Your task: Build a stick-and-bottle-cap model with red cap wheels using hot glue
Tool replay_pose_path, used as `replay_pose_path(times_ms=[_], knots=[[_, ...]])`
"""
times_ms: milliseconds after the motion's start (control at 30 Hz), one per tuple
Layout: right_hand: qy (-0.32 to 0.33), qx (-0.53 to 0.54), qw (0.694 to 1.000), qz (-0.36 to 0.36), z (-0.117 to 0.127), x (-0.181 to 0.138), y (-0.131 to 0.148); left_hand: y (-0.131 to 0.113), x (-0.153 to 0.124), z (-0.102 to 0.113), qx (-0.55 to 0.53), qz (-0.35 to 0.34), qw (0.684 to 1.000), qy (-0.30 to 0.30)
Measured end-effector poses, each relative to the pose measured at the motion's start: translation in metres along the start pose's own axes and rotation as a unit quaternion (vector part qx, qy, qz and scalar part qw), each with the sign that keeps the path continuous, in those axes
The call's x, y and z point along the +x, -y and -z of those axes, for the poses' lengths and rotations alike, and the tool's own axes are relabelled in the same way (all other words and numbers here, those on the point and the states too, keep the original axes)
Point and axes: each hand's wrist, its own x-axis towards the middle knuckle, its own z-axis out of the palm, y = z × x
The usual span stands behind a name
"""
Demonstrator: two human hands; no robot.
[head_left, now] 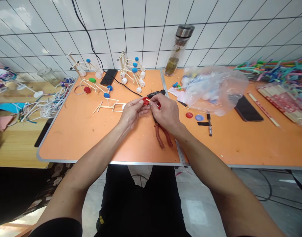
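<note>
While red-handled pliers (158, 135) lay nearest on the orange surface (131, 144), partly hidden by the right hand (167, 110), the left hand (132, 112) pinched a red cap (145, 102) above it. The right hand's thumb and fingertips were closed on a thin pale stick (148, 99) at the cap, between both hands. Beside the left hand sat a stick frame (113, 107). Beyond lay a dark phone (109, 77) between two stick models (134, 70); a glass bottle (172, 65) stood near the tiled wall (136, 36).

Bright light, glare on wall tiles (146, 36) and floor (195, 210), wide-angle stretch, blurred edges
</note>
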Motion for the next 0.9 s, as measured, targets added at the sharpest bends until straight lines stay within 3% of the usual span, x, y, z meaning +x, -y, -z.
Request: replay_pose_path(times_ms=[467, 700, 900], knots=[[-0.006, -0.138, 0.987, 0.080, -0.002, -0.003, -0.002, 0.008, 0.002, 0.004, 0.076, -0.073, 0.994, -0.008], [0.017, -0.163, 0.981, 0.107, -0.004, -0.003, -0.004, 0.012, 0.000, 0.006, 0.111, -0.120, 0.986, 0.007], [0.028, -0.168, 0.979, 0.114, -0.008, -0.002, -0.006, 0.016, -0.002, 0.005, 0.118, -0.134, 0.984, -0.021]])
